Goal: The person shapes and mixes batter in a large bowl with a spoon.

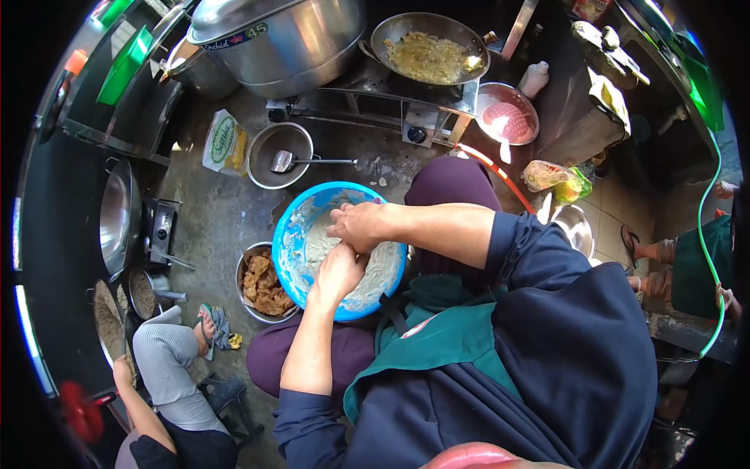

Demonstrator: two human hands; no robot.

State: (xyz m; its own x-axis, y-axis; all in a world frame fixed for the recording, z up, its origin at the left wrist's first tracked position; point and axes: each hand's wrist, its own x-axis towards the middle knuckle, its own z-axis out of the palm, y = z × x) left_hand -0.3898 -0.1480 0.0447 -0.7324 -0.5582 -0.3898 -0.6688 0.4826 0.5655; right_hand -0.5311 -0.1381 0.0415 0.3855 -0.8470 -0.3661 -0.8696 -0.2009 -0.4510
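Observation:
A blue plastic basin [286, 270] with pale, thick batter [373, 275] in it sits between my knees, with batter smeared up its inner wall. Over the basin my right hand [361, 224] reaches in from the right, its fingers bent downward. My left hand [339, 272] comes from below, and its fingertips meet those of the right hand. Both hands look closed, but whatever lies between the fingers is hidden. Beside the basin, partly under its left edge, stands a metal bowl [243, 295] of browned fried pieces [268, 283].
Ahead, a wok [378, 41] of frying food in oil sits on a stove [375, 87], near a large metal pot [301, 48]. A spatula [320, 161] rests in a bowl [258, 178]. A red hose [500, 176] runs rightward. Another person [176, 383] sits at left; someone stands at right.

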